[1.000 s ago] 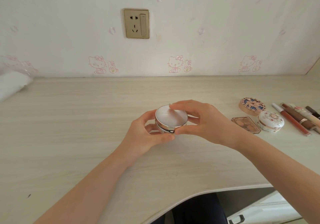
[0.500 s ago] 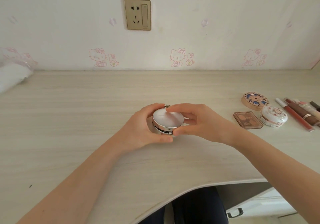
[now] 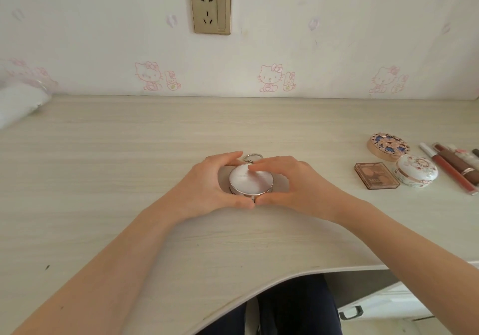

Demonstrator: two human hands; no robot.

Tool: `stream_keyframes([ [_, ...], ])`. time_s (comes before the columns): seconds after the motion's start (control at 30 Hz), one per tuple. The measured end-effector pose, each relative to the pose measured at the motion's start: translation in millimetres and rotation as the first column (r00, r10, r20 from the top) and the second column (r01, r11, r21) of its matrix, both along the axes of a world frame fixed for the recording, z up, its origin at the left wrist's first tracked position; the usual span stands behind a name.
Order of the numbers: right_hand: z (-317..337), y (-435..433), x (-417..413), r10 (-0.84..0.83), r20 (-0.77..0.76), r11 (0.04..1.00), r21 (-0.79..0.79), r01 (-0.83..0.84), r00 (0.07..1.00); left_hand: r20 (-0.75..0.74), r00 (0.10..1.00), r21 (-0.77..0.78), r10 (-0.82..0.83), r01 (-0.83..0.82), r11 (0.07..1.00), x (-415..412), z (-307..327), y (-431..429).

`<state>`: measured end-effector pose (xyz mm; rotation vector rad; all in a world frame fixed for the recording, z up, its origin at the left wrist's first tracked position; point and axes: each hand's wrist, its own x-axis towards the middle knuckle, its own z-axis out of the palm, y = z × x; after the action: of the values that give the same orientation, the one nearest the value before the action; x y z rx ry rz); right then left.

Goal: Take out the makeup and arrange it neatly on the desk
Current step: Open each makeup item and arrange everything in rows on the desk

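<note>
A round silver compact (image 3: 251, 180) with a pale pink lid sits low over the middle of the desk (image 3: 103, 179), a small metal ring (image 3: 253, 156) at its far side. My left hand (image 3: 207, 185) cups its left side and my right hand (image 3: 293, 187) cups its right, thumbs meeting at the front, right forefinger on the lid. At the right lie a round gold compact with a blue floral lid (image 3: 388, 145), a white floral round box (image 3: 416, 170), a square brown eyeshadow palette (image 3: 376, 175) and several lip tubes (image 3: 451, 169).
A white cloth or bag (image 3: 20, 104) lies at the desk's far left corner. A wall socket (image 3: 210, 8) is on the wallpapered wall behind. The desk's front edge curves inward over my legs; a white drawer with a handle (image 3: 350, 311) is below right.
The compact has come down from a raised, tilted hold to level at the desk surface. Both hands lowered with it and now wrap it from both sides.
</note>
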<state>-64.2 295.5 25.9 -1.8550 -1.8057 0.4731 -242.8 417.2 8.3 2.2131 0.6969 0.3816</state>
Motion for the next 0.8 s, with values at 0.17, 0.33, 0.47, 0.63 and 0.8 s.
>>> stream_keyframes([
  [0.17,6.2,0.6,-1.7,-0.020,0.024,1.000,-0.014,0.021,0.999,0.038,0.997,-0.004,0.060,-0.060,0.998,-2.9,-3.0,0.0],
  [0.33,14.3,6.9,2.1,-0.048,-0.002,0.996,-0.075,0.048,0.999,0.061,0.994,0.024,0.092,-0.093,0.995,-3.6,-4.7,0.2],
  [0.47,19.5,11.8,5.0,-0.041,-0.048,0.993,-0.114,0.036,0.998,0.076,0.991,0.013,0.111,-0.113,0.994,-2.0,-5.6,1.4],
  [0.63,24.1,16.6,6.6,-0.034,-0.162,0.989,-0.148,0.009,0.986,0.084,0.989,0.016,0.120,-0.122,0.992,-1.8,-5.9,-1.4],
  [0.8,25.1,16.0,8.4,-0.049,-0.248,0.980,-0.200,-0.002,0.968,0.086,0.986,-0.009,0.142,-0.142,0.990,-0.9,-3.7,-9.1],
])
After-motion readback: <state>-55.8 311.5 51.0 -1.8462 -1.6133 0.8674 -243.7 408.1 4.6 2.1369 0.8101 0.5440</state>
